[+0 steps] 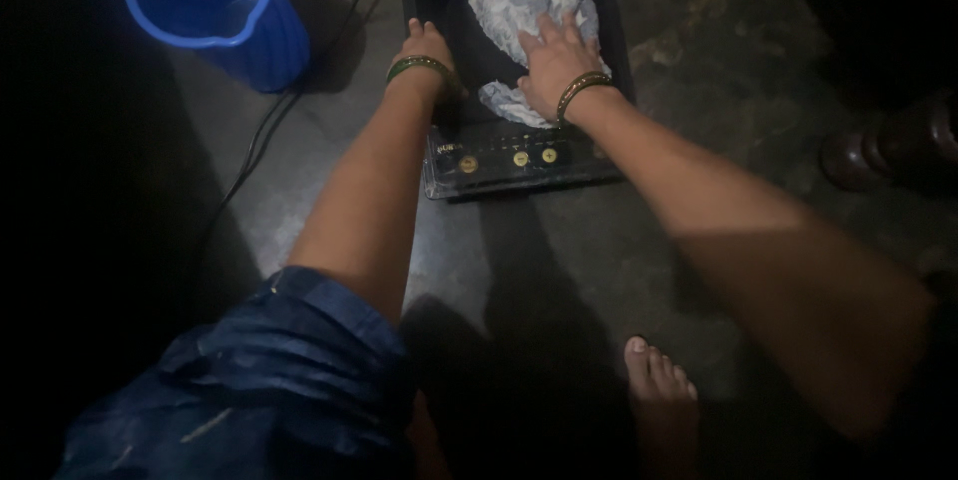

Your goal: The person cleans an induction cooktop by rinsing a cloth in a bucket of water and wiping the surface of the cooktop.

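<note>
Right hand (pixel 555 61) lay flat, fingers spread, pressing a crumpled white-and-grey cloth (pixel 529 1) onto the black glass top of an induction cooktop (pixel 499 146) — no pinch grip, palm load only. Left hand (pixel 427 46) was curled over the cooktop's left edge, fingers closed on the rim as far as I could tell, bracing it. The cooktop sat on the floor (pixel 559 260) with its control strip nearest the person. A blue plastic mug (pixel 215 6) stood well apart to the upper left, and a dark cable (pixel 261 136) ran past it.

My read: wiping step. To do it well, the flat palm was right — even pressure, overlapping strokes, cloth kept bunched under the hand. The left hand had to hold the edge so the unit didn't skate. Cloth best kept off the buttons, and water clear of the cable.
</note>
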